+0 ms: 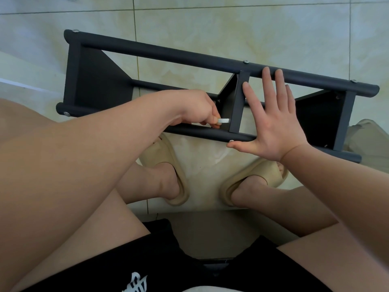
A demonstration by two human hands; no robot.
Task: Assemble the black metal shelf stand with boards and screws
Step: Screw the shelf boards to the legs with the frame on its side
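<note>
The black metal shelf stand (168, 54) lies on its side on the tiled floor (210, 28), directly in front of the seated person's feet. Its long axis runs left to right and drops slightly toward the right.

**Left hand.** The left hand (195, 110) is curled. Thumb and fingers pinch a small silver key (223, 120), probably a hex key. The exposed end of the key points right, just above the near tube (189, 131) and just beside the left face of the middle board (239, 102). Whether the key tip touches the board cannot be determined.

**Right hand.** The right hand (273, 123) is fully open, fingers spread and straight, and holds nothing. It lies flat across the frame on the right side of the middle board. The fingertips reach the far tube and the thumb rests along the near tube, beside a screw head (231, 141).

**Governing relation.** The joint between the middle board and the near tube lies immediately right of the key. The left hand is nearer to it, so that hand is judged to do the driving, in line with the stand's long axis. The right hand is judged to steady the frame.
</note>
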